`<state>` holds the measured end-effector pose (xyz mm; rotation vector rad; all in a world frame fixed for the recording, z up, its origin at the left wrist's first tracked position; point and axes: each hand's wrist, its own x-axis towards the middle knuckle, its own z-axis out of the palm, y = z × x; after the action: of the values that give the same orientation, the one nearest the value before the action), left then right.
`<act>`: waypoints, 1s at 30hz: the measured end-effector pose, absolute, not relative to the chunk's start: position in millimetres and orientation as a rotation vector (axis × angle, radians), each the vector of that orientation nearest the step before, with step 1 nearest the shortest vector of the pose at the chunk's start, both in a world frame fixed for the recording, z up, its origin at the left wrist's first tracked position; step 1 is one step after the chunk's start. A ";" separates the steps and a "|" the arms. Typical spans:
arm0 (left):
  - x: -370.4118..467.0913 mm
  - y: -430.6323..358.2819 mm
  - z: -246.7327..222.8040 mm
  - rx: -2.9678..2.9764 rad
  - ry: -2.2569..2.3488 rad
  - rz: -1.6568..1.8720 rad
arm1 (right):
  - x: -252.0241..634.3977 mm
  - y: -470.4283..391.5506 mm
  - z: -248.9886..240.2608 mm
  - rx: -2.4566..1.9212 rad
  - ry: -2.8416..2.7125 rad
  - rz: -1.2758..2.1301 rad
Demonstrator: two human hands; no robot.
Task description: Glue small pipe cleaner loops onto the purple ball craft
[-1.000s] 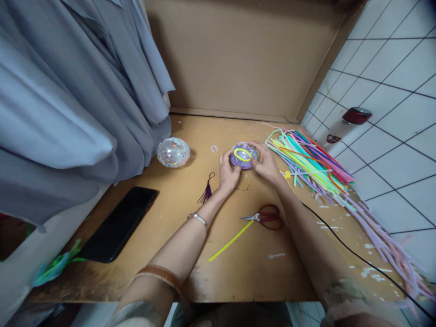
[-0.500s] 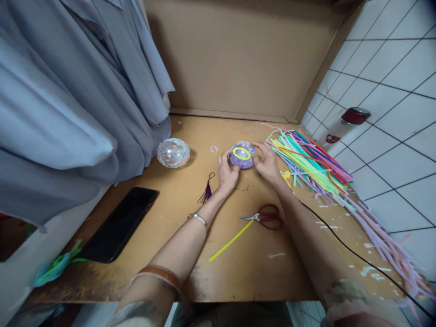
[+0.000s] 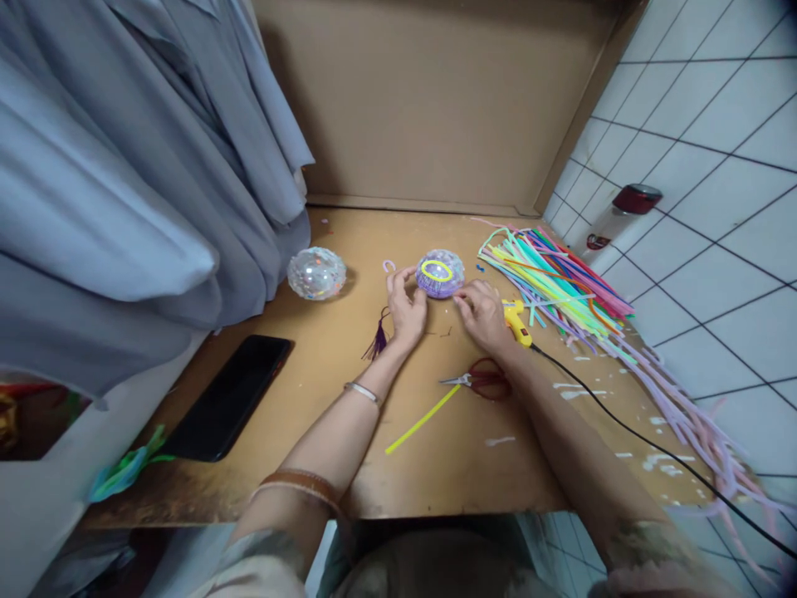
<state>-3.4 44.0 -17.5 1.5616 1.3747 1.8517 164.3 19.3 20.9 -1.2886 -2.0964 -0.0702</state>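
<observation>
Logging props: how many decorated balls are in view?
2: the purple ball between the left hand and right hand, and the clear ball to its left. The grey cloth could hide others.

Table (image 3: 336, 374) middle: ball (image 3: 440, 286) between left hand (image 3: 408, 311) and right hand (image 3: 484, 316)
Left: second ball (image 3: 317, 273), phone (image 3: 230, 399) nearer the front
Near front: scissors (image 3: 466, 379) beside a strip (image 3: 423, 419)
Right: glue gun (image 3: 516, 322), stem bundle (image 3: 554, 282) beyond
Back: board (image 3: 423, 100)

Arms (image 3: 339, 432) extended, left hand (image 3: 408, 314) curved, thumb apart, right hand (image 3: 484, 316) bent inward
</observation>
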 end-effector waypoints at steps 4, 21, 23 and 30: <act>-2.4 28.0 -11.1 1.566 1.371 1.860 | 168.5 -8.7 9.7 -1.359 -2.236 0.018; -12.4 -8.5 -9.7 1.430 1.433 1.788 | 139.0 -27.9 10.5 -1.428 -2.413 -0.140; -11.5 -7.3 -9.3 1.426 1.407 1.778 | 129.7 -26.2 11.9 -1.463 -2.421 -0.145; -9.6 -5.2 -10.4 1.471 1.386 1.732 | 114.7 -22.1 10.1 -1.608 -2.436 -0.168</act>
<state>-9.6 -5.2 -10.4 1.4708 1.3863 1.7317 114.7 -22.1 10.1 -1.6079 -2.4361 -0.1683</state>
